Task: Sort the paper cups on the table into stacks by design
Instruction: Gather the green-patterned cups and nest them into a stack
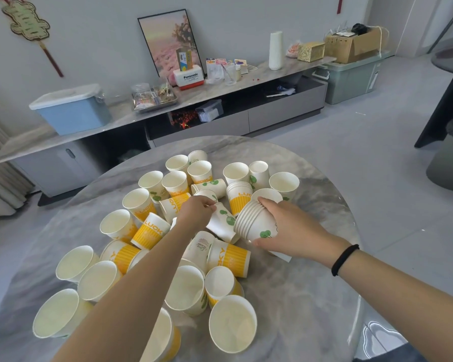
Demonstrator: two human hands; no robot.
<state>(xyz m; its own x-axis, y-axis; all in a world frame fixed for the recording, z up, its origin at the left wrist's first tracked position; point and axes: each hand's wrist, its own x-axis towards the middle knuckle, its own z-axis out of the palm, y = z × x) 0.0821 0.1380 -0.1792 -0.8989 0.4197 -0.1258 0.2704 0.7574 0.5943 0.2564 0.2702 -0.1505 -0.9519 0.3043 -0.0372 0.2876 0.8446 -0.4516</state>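
Many paper cups cover the round grey marble table [311, 296], some upright and some lying on their sides. They show two designs: yellow "LUCKY" cups [150, 231] and white cups with green leaves. My right hand [285, 228] grips a tilted stack of green-leaf cups [256, 224], with its open rims facing left. My left hand [196, 211] pinches a single green-leaf cup [224, 224] lying on its side, right beside the stack's rims. An upright stack of yellow cups [238, 198] stands just behind both hands.
Large upright cups [233, 322] crowd the table's near edge under my left forearm. Behind the table runs a low grey cabinet [259, 74] with a blue lidded box [73, 108], a framed picture and cardboard boxes. Grey floor lies to the right.
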